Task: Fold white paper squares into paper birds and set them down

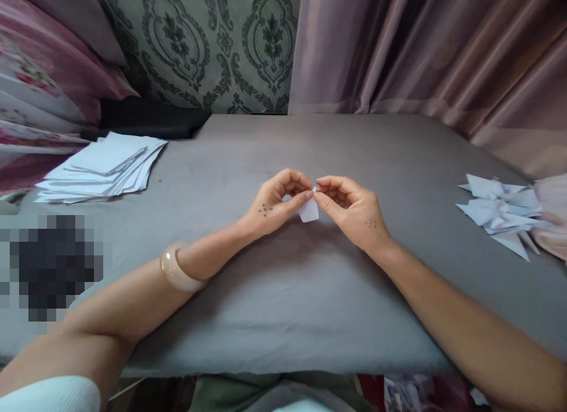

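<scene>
Over the middle of the grey-covered table, a small piece of folded white paper (309,211) hangs between my two hands. My left hand (283,196) pinches it from the left, thumb against fingers. From the right, the thumb and fingertips of my right hand (353,210) close on the paper's top tip. The thumbs nearly meet there. Part of the paper is hidden behind my left fingers, so its full folded shape does not show.
A stack of white paper sheets (106,169) lies at the left. Several folded white paper shapes (505,208) are piled at the right edge beside pinkish cloth. A black item (150,119) lies at the back left. Curtains (398,51) hang behind the grey table cover (274,317).
</scene>
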`<state>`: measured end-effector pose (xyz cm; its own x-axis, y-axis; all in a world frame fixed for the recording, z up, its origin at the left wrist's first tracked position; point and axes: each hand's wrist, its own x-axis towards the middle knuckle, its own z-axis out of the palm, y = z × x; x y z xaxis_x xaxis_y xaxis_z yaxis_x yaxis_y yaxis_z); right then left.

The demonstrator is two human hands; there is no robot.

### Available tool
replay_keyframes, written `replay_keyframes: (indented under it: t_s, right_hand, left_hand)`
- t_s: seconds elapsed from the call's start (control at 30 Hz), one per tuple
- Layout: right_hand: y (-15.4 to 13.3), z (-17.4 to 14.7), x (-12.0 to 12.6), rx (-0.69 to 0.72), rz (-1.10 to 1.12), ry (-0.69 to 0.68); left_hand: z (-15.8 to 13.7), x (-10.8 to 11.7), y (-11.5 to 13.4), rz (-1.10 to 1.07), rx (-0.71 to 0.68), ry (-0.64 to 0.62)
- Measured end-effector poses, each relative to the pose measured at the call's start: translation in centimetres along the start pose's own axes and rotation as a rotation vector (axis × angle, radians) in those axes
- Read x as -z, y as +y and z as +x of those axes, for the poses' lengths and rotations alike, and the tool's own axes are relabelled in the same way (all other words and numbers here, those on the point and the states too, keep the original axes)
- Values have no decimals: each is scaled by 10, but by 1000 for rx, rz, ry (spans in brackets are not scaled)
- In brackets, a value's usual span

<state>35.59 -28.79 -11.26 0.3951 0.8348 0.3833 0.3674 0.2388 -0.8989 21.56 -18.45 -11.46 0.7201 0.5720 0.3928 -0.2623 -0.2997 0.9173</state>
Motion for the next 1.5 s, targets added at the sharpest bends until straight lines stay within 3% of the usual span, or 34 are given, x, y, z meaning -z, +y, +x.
replay_keyframes:
  t_s: [0.1, 0.37, 0.53, 0.67, 0.87, 1.2, 1.5]
  right_hand:
    - [0, -1, 0, -15, -9, -26]
    - [-3, 0, 1, 105, -141, 2]
    - [-8, 1, 3, 60, -127, -24]
    - [-14, 1, 4, -18, -84, -28]
    - [-18, 2, 4, -74, -29, -10]
    - [-15, 2, 3, -162, 113, -76]
    - [-15, 5, 3, -235, 119, 4]
  left_hand:
    - [0, -2, -1, -76, -6, 18]
    - [-2, -3, 0, 22, -25, 50]
    - [-3, -2, 1, 47, -64, 33]
    - [-2, -1, 2, 62, 31, 11]
    - [-2, 0, 3, -33, 300, -64]
    - [-2, -2, 7, -67, 325, -30]
    - [-4, -3, 9, -124, 519, -179]
